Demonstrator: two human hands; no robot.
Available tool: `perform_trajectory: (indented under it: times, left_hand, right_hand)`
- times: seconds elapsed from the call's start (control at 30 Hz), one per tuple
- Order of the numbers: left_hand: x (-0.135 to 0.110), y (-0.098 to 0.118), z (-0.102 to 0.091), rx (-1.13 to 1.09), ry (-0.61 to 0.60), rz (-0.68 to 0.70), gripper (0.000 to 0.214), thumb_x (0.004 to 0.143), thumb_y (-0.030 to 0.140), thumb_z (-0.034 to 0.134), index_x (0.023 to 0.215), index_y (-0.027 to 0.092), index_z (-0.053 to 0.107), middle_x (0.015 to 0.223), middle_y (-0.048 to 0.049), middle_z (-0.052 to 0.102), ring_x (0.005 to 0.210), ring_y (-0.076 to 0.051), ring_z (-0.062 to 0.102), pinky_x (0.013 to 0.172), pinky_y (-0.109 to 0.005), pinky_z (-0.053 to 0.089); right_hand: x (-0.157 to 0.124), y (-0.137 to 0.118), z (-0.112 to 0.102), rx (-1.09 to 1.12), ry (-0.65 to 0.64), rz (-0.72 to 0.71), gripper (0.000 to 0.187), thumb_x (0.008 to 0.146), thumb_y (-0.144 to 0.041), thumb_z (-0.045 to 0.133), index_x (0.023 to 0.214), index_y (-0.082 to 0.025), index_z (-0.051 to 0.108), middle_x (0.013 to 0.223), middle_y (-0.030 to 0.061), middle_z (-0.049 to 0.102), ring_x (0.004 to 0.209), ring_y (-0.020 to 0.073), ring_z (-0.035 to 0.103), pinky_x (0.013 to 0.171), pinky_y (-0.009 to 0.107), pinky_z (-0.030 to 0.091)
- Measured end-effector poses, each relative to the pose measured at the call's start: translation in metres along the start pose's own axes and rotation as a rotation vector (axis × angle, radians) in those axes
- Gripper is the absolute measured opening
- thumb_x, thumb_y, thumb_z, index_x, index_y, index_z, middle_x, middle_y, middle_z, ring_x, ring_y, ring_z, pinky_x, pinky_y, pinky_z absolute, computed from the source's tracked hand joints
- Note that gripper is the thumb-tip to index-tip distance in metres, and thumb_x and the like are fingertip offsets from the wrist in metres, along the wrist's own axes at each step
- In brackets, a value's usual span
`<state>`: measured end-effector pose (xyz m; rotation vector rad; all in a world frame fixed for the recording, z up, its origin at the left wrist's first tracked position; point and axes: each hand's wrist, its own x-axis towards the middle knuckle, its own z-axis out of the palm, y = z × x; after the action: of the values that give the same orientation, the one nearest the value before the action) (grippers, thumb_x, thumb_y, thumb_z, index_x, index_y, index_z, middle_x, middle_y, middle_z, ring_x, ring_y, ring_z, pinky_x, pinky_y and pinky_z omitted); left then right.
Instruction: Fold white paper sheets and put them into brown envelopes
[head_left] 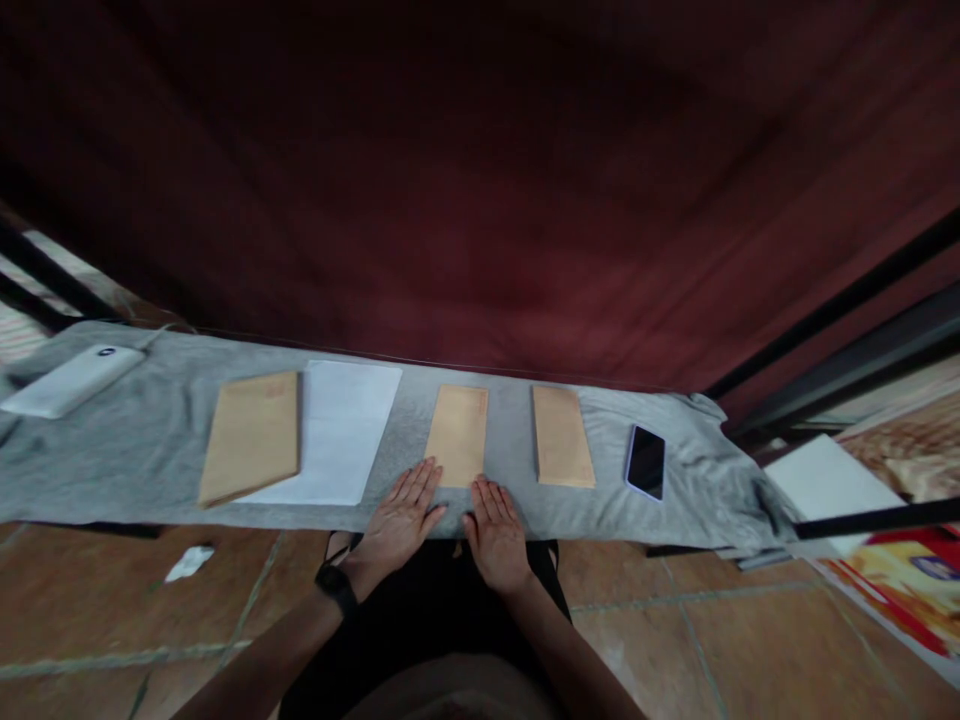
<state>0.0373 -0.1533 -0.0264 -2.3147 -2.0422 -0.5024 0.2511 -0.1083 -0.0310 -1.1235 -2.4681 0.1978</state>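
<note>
A small brown paper envelope (459,430) lies flat in the middle of the cloth-covered table. My left hand (401,515) rests palm down at its lower left corner, fingers stretched out. At the lower right corner lies my right hand (496,530), also flat with fingers extended. Neither hand grips anything. To the right is a stack of similar brown envelopes (562,437). On the left, a pile of larger brown envelopes (255,435) partly covers white paper sheets (345,430).
A phone (646,462) lies at the right, and a white device with a cable (75,380) at the far left. Grey cloth (150,440) covers the narrow table. A dark red curtain (465,200) hangs behind it. Black metal bars (832,320) stand at the right.
</note>
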Motion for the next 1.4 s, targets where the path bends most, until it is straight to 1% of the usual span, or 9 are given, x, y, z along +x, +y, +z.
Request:
perform_trajectory:
  times: [0.17, 0.37, 0.53, 0.77, 0.9, 1.1, 1.2, 1.3, 1.4]
  left_hand:
    - [-0.001, 0.0, -0.001, -0.099, 0.049, -0.18, 0.052, 0.099, 0.04, 0.037, 0.142, 0.014, 0.051, 0.148, -0.0158, 0.054, 0.137, -0.027, 0.051, 0.113, -0.046, 0.043]
    - [0.036, 0.003, -0.012, -0.343, 0.075, -0.45, 0.04, 0.09, 0.038, 0.048, 0.122, 0.02, 0.062, 0.113, -0.0091, 0.074, 0.105, -0.025, 0.068, 0.096, -0.041, 0.053]
    - [0.056, -0.002, -0.022, -0.544, -0.025, -0.692, 0.033, 0.081, 0.042, 0.056, 0.104, 0.02, 0.066, 0.08, -0.002, 0.072, 0.081, -0.022, 0.069, 0.075, -0.032, 0.053]
    - [0.061, -0.004, -0.025, -0.909, -0.028, -0.82, 0.018, 0.08, 0.029, 0.057, 0.093, 0.019, 0.064, 0.071, 0.0001, 0.069, 0.062, -0.017, 0.067, 0.055, -0.025, 0.052]
    - [0.064, 0.002, -0.025, -1.086, -0.022, -0.942, 0.006, 0.082, 0.019, 0.059, 0.087, 0.02, 0.057, 0.073, 0.0004, 0.069, 0.06, -0.014, 0.069, 0.059, -0.027, 0.058]
    - [0.069, 0.018, -0.033, -1.44, 0.078, -0.914, 0.024, 0.07, 0.023, 0.076, 0.086, 0.021, 0.058, 0.083, -0.0017, 0.073, 0.079, -0.022, 0.074, 0.081, -0.035, 0.062]
    - [0.079, 0.037, -0.038, -1.525, 0.063, -0.851, 0.04, 0.059, 0.029, 0.084, 0.09, 0.019, 0.062, 0.084, -0.0023, 0.074, 0.08, -0.024, 0.073, 0.082, -0.037, 0.061]
    - [0.096, 0.067, -0.039, -1.548, 0.023, -0.789, 0.039, 0.058, 0.028, 0.083, 0.089, 0.018, 0.063, 0.082, -0.0021, 0.074, 0.07, -0.02, 0.072, 0.077, -0.035, 0.061]
    - [0.115, 0.099, -0.032, -1.537, 0.009, -0.703, 0.031, 0.063, 0.028, 0.079, 0.087, 0.019, 0.063, 0.082, -0.0042, 0.074, 0.069, -0.019, 0.071, 0.072, -0.032, 0.06]
  right_hand:
    - [0.005, 0.0, -0.001, 0.022, 0.025, 0.038, 0.046, 0.102, -0.028, 0.045, 0.146, -0.015, 0.051, 0.148, 0.01, 0.054, 0.137, 0.0229, 0.05, 0.119, 0.043, 0.038]
    - [0.011, -0.002, 0.005, 0.087, 0.118, 0.055, 0.043, 0.098, -0.021, 0.049, 0.141, -0.019, 0.057, 0.141, 0.0088, 0.061, 0.13, 0.0232, 0.057, 0.116, 0.043, 0.042]
    - [0.013, -0.001, 0.005, 0.065, 0.104, 0.066, 0.042, 0.098, -0.022, 0.05, 0.138, -0.019, 0.059, 0.141, 0.0081, 0.061, 0.13, 0.022, 0.057, 0.115, 0.041, 0.043]
    - [0.014, -0.003, 0.002, 0.067, 0.09, 0.073, 0.042, 0.097, -0.022, 0.052, 0.139, -0.018, 0.058, 0.141, 0.0083, 0.061, 0.13, 0.0217, 0.056, 0.116, 0.04, 0.043]
    - [0.018, -0.002, 0.0, 0.153, 0.088, 0.113, 0.041, 0.094, -0.018, 0.054, 0.135, -0.02, 0.061, 0.137, 0.0062, 0.064, 0.127, 0.0203, 0.059, 0.116, 0.038, 0.044]
    - [0.031, 0.01, -0.01, 0.672, 0.261, 0.422, 0.04, 0.093, -0.024, 0.052, 0.13, -0.019, 0.065, 0.129, 0.0105, 0.068, 0.117, 0.0279, 0.065, 0.104, 0.045, 0.052]
    - [0.04, 0.025, -0.018, 0.927, 0.323, 0.644, 0.037, 0.093, -0.039, 0.052, 0.119, -0.019, 0.07, 0.099, 0.009, 0.076, 0.083, 0.0265, 0.072, 0.072, 0.041, 0.061]
    - [0.046, 0.046, -0.033, 1.095, 0.362, 0.709, 0.035, 0.092, -0.05, 0.051, 0.092, -0.022, 0.072, 0.064, -0.0003, 0.066, 0.054, 0.018, 0.061, 0.049, 0.03, 0.052]
    - [0.045, 0.073, -0.054, 1.112, 0.444, 0.707, 0.034, 0.087, -0.052, 0.055, 0.077, -0.022, 0.066, 0.058, -0.0029, 0.059, 0.05, 0.014, 0.055, 0.047, 0.024, 0.047]
